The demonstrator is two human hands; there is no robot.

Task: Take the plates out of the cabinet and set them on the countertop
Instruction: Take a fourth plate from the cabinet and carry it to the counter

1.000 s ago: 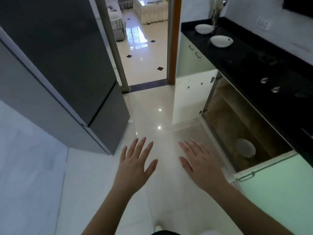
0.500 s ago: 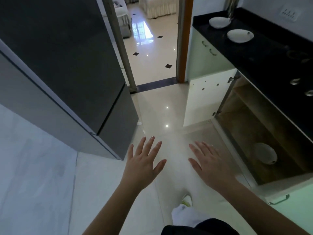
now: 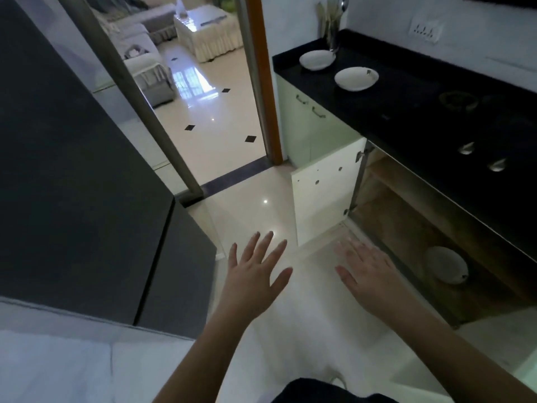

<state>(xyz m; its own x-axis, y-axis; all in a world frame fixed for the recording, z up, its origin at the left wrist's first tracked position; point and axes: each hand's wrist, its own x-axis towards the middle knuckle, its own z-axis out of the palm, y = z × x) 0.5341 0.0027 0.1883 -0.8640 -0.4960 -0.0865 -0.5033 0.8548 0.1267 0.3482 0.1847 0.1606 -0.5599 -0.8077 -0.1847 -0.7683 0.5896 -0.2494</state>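
Hands first, going left to right: we are holding our left hand (image 3: 253, 282) out over the pale floor (image 3: 255, 205), fingers straight and spread, grasping nothing. Just to its right we are holding our right hand (image 3: 367, 277) the same way, flat, released and empty, hovering near the open cabinet's (image 3: 406, 228) lower edge beside the swung-out door (image 3: 322, 193).

Further right, the one plate (image 3: 446, 264) we are seeing left in the cabinet is lying on the bottom shelf, low and to the right of both hands. It is round, so no long axis is mattering here; what matters is that it is lying flat or nearly so, well inside the opening and under the table's (image 3: 421, 112) overhang. Our right hand is clearly the nearer one, with our left well apart from the plate.

Up on the black table, toward the far end, two white plates (image 3: 356, 78) are already sitting, one beside the other. So we are judging the task partly done, and the coming reach as down and rightward into the cabinet, led by the right hand, then up onto the table above.
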